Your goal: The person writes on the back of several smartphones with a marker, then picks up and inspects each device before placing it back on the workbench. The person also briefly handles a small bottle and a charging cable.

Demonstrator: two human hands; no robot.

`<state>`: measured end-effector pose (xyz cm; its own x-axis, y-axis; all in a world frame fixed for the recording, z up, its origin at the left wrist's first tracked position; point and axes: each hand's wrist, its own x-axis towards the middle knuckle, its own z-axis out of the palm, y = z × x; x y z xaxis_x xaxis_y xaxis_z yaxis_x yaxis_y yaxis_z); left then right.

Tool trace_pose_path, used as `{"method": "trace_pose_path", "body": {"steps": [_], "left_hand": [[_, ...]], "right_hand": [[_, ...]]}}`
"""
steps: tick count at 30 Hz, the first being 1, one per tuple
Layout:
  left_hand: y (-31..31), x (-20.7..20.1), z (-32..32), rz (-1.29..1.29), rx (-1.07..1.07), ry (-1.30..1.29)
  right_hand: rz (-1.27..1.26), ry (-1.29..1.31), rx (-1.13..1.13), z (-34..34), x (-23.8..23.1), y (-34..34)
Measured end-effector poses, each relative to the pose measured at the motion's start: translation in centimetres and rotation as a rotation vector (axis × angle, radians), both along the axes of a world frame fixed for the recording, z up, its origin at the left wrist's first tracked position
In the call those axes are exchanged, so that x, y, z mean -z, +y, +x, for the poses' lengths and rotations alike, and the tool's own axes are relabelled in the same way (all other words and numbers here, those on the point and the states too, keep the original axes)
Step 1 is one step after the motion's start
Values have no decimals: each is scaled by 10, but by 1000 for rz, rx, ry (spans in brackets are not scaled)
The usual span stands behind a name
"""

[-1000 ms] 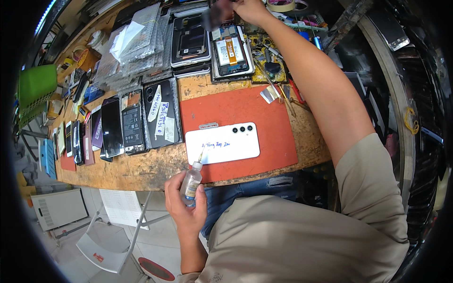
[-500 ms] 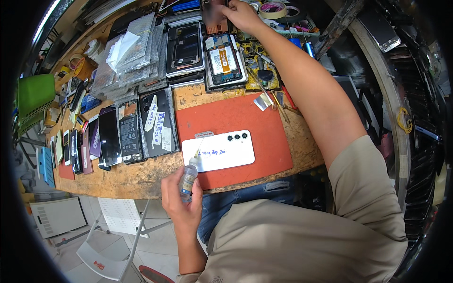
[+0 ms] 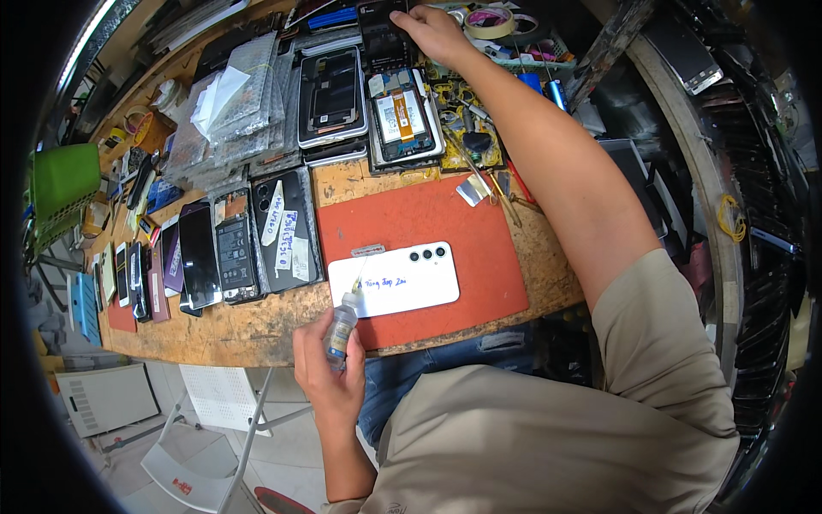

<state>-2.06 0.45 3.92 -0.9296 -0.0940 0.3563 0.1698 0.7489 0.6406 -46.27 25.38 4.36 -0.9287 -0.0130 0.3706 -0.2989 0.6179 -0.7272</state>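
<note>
My left hand (image 3: 325, 364) is wrapped round a small clear dropper bottle (image 3: 342, 327) with a thin needle tip. The tip points up over the left end of a white phone (image 3: 419, 295), which lies back up with blue handwriting and three camera lenses. A razor blade (image 3: 369, 251) lies along the phone's upper left edge, on the red mat (image 3: 479, 231). Far off at the back of the bench, my right hand (image 3: 432, 32) grips the edge of a dark flat phone panel (image 3: 385, 38). Part of that panel runs out at the top of the picture.
An opened phone (image 3: 399, 116) with its battery showing and a stack of dark-screened panels (image 3: 331, 90) stand behind the mat. Several phones line the left, including a black one (image 3: 288, 227) with labels. Tweezers (image 3: 505, 199) and tape rolls (image 3: 490, 23) are at right.
The panel in my right hand has tilted: its coppery, shiny look has given way to a dark face. My left hand and the bottle have hardly moved.
</note>
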Motion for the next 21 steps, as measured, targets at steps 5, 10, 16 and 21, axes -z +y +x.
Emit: {"method": "trace_pose_path", "body": {"steps": [5,10,16,21], "left_hand": [[1,1,-1,16,-16,2],[1,2,-1,26,-17,11],[-1,3,0,29,-6,17],[-1,4,1,41,-21,1]], "right_hand": [[-49,22,-26,2,0,3],[56,43,-23,2,2,3],[87,64,-34,2,3,3],[45,27,14,4,-1,1]]}}
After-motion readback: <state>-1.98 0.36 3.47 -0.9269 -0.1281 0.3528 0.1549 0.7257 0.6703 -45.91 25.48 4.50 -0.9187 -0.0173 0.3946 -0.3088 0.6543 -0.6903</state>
